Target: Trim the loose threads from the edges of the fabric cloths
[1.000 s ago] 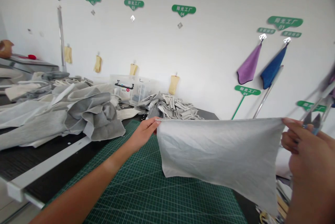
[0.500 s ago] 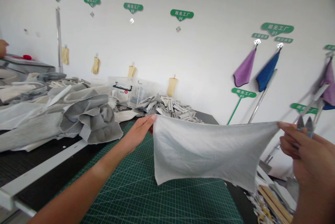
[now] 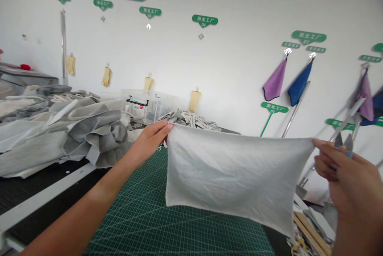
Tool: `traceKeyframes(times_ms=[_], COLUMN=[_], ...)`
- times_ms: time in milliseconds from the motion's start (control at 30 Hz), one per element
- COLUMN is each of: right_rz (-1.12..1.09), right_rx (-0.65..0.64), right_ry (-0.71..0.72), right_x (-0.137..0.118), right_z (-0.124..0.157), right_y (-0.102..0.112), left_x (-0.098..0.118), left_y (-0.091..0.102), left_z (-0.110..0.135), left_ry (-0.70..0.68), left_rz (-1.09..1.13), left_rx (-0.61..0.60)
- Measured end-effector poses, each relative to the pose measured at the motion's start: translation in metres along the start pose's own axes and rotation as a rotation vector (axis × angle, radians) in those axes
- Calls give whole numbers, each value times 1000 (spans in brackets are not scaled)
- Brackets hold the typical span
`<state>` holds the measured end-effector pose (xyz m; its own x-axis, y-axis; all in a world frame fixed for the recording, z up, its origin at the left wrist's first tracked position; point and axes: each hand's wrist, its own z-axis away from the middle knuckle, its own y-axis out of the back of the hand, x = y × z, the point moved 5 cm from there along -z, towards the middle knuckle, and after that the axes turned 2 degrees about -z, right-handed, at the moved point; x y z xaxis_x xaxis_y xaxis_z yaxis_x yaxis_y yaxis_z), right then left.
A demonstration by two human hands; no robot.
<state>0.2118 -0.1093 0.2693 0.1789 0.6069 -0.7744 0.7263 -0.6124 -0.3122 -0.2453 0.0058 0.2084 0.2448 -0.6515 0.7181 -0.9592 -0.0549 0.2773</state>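
Observation:
A pale grey-white rectangular cloth (image 3: 233,172) hangs stretched between my two hands above a green gridded cutting mat (image 3: 179,232). My left hand (image 3: 151,138) is closed, pinching its upper left corner between thumb and fingers. The upper right corner is pinched in my right hand (image 3: 350,172). That same hand also carries thread snips (image 3: 344,144), with their two pointed blades sticking up apart above the fingers and the rest hidden in the palm. The cloth's lower edge hangs loose, its right corner lowest.
Heaps of grey fabric (image 3: 95,136) lie on the dark table at left, beside a white metal bar (image 3: 48,200). Behind the cloth are a clear plastic box (image 3: 137,106) and more grey scraps (image 3: 191,119). Wooden strips (image 3: 311,232) lie lower right. Purple (image 3: 275,80) and blue cloths hang on the wall.
My left hand has risen slightly with its corner, and the cloth is spread flatter and shows more of its face. The view has tilted up and turned a little to the right.

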Motion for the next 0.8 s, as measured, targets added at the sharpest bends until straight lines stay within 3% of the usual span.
traceKeyframes(times_ms=[133,367,533,800], right_rz=[-18,-90,-93,-100], right_rx=[-94,-132,-149,-136], right_ry=[89,32,72,131], right_x=[-1,0,-13,-26], right_z=[2,-1,-4,-15], right_y=[-9,-29,-36,-27], left_x=[17,58,75,96], left_y=[19,50,61,70], left_z=[-16,-40,-50,-45], left_ry=[-76,-174,-260,-287], left_rz=[-150,-197,-194,-353], left_rx=[86,268,313,367])
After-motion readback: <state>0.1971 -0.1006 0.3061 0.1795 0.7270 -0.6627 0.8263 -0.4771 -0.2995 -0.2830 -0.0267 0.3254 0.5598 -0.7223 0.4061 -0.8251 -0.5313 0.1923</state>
